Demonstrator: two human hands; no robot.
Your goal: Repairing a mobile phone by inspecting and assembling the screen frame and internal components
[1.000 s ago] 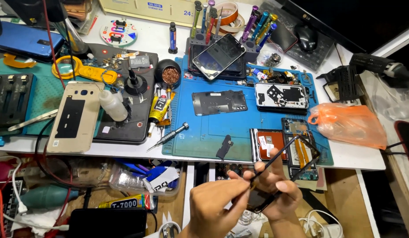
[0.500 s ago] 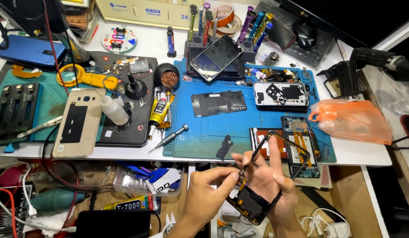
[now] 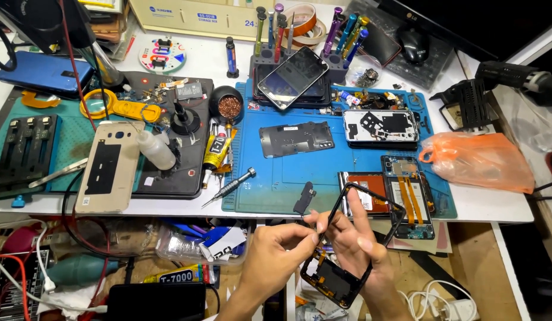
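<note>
Both my hands hold a black phone middle frame below the table's front edge, tilted with its top toward the blue mat. My right hand cradles the frame from behind, fingers spread along its edge. My left hand pinches the frame's left side near the lower end, where orange parts and a black plate show inside it.
A blue work mat carries an opened phone, a grey back plate, a white phone body and a screwdriver. An orange plastic bag lies to the right. A gold phone back, a small bottle and a tool rack stand around.
The view has shifted closer over the table. My hands have turned the frame so its open upper half stands up over the mat's edge, and my left fingers moved onto its side.
</note>
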